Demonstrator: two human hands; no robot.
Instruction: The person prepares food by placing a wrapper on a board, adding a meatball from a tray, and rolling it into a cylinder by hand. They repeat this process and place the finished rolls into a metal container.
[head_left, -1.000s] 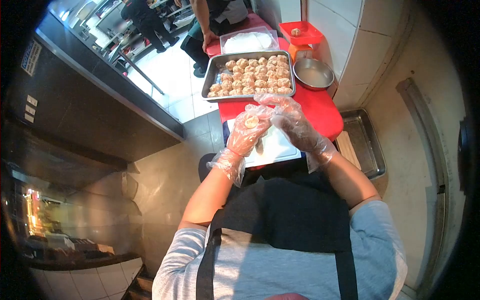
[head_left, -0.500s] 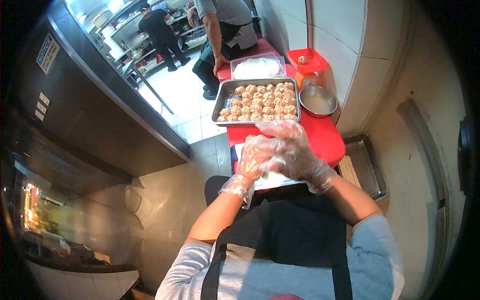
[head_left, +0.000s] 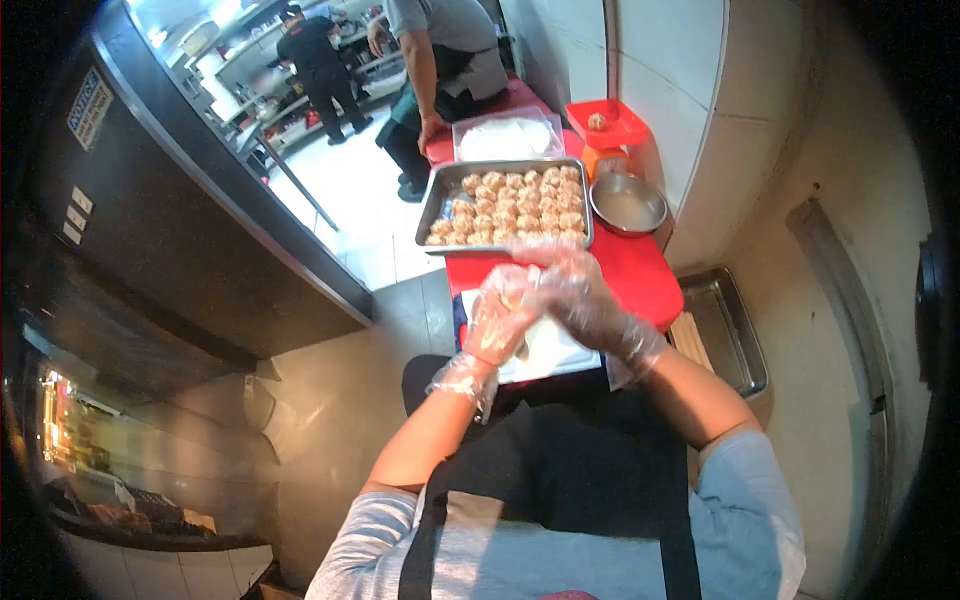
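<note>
Both my hands wear clear plastic gloves and are cupped together above a white board or sheet (head_left: 560, 352). My left hand (head_left: 500, 315) is curled, palm inward, with a small pale patch showing near its fingers. Over it curves my right hand (head_left: 575, 290), its fingers closed against the left. Whatever lies between them is mostly hidden and I cannot make it out. Just beyond the hands stands a metal tray (head_left: 424, 215) with rows of lumpy meat-coloured balls (head_left: 510, 205).
Behind the tray is a clear plastic container (head_left: 508, 138) of white stuff. An orange scale (head_left: 604, 162) carries a red tray (head_left: 625, 122) with one ball, beside a metal bowl (head_left: 628, 204). A co-worker (head_left: 445, 55) sits on the red bench (head_left: 640, 285); another person (head_left: 315, 60) stands farther off.
My hands have shifted slightly against each other, the right tilting over the left. More of the white surface beneath shows. The whole view has moved slightly.
</note>
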